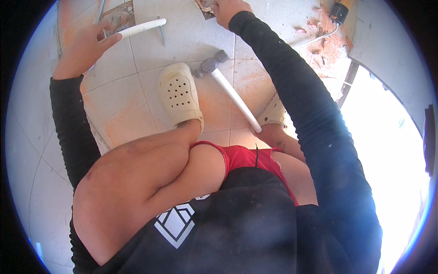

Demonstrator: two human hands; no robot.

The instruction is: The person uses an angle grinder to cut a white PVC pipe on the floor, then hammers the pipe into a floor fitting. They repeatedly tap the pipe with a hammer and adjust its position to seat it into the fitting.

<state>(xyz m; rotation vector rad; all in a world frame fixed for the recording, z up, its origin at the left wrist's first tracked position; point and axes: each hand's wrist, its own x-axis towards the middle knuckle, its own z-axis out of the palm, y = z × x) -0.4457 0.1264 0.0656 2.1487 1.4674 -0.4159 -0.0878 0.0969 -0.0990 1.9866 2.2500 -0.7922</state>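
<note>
My left hand (84,51) reaches out at the upper left, fingers curled and slightly blurred. Thumb and fingers close around one end of a white tube-like handle (142,28), which points right over the tiles. Beside its far end lies a thin metal rod (163,36). My right hand (229,12) is at the top edge, fingers pinched at a small piece I cannot make out, partly cut off by the frame. Just below that piece is a dark broken spot (209,15) in the floor. Nearer me lies a hammer (235,95) with a metal head and white handle.
A broken-out hole (122,17) in the tile floor (109,102) lies beyond my left hand. Reddish rubble (326,48) and a yellow-and-black corded power tool (340,11) are at the upper right. My feet wear cream clogs (180,93) on either side of the hammer.
</note>
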